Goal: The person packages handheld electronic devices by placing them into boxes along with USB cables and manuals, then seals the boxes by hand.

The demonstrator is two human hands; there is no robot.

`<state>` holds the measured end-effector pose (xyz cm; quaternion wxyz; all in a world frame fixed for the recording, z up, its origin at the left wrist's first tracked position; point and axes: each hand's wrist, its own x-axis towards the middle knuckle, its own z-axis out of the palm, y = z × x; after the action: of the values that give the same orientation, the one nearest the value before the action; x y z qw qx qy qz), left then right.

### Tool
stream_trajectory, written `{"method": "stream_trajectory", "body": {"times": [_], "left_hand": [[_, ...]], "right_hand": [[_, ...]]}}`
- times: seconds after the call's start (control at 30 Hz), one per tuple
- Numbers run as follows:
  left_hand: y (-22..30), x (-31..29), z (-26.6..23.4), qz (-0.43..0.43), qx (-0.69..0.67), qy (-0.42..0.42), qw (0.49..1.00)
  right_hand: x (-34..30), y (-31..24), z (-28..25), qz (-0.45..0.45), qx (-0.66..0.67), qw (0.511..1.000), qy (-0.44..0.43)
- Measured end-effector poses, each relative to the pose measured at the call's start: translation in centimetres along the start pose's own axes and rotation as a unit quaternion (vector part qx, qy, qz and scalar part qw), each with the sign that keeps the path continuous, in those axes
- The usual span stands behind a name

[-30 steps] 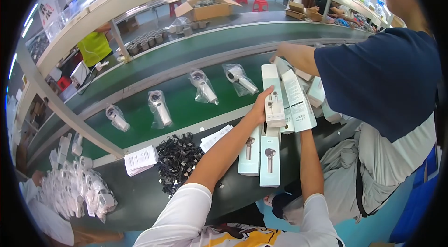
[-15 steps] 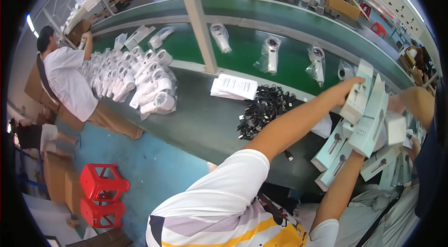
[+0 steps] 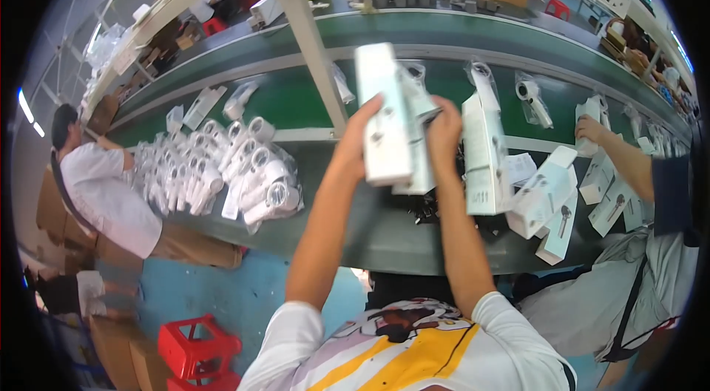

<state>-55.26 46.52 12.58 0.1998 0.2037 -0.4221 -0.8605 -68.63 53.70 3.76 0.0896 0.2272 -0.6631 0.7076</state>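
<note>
My left hand [image 3: 358, 138] is closed on the left side of a long white box [image 3: 386, 121], held upright above the table. My right hand [image 3: 446, 136] grips a second pale box [image 3: 419, 173], which the first partly covers. Both boxes are smeared by motion. Just right of my right forearm is another tall white box [image 3: 484, 162]. More boxes [image 3: 542, 191] lie tilted over one another beside it. Behind my hands, a heap of black cables [image 3: 424, 212] is mostly hidden.
Bagged white handheld devices [image 3: 259, 173] are heaped on the table at left; others lie on the green belt [image 3: 510, 121]. A post [image 3: 299, 29] rises at the belt. A co-worker's hand [image 3: 589, 132] holds a box at right; another person [image 3: 107, 188] is at left. Red stools [image 3: 198, 347] are at lower left.
Both my hands have come left from the boxes at the right, bringing boxes in front of me. The view has turned, and the co-worker's arm at right now shows more fully.
</note>
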Motion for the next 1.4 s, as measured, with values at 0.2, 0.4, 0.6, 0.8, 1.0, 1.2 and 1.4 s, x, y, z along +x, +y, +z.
{"method": "stream_trajectory", "body": {"times": [0.2, 0.4, 0.6, 0.8, 1.0, 1.2, 1.4], "left_hand": [[5.3, -9.9, -5.1, 0.074, 0.07, 0.17, 0.98], [7.5, -10.3, -11.1, 0.049, 0.112, 0.198, 0.973], [11.3, -10.8, -13.5, 0.07, 0.17, 0.237, 0.954], [17.8, -6.3, -22.7, -0.012, 0.301, 0.222, 0.927], [18.1, -7.1, -28.0, -0.006, 0.544, 0.418, 0.728], [10.3, -1.8, -15.6, 0.281, 0.719, 0.125, 0.624], [1.6, 1.9, -7.2, 0.333, 0.85, -0.032, 0.407]], "right_hand": [[-8.9, -5.4, 7.5, 0.104, 0.175, 0.977, -0.064], [-12.9, -7.2, 13.8, 0.045, 0.199, 0.974, -0.1], [-13.6, -9.5, 18.6, 0.053, 0.208, 0.971, -0.104], [-11.3, -8.9, 20.3, 0.018, 0.107, 0.986, -0.126], [-14.1, -10.6, 6.3, 0.12, 0.221, 0.918, -0.306], [-12.9, -11.9, -11.3, 0.187, 0.115, 0.927, -0.303], [-10.6, -9.1, -19.3, 0.155, -0.011, 0.987, -0.047]]}}
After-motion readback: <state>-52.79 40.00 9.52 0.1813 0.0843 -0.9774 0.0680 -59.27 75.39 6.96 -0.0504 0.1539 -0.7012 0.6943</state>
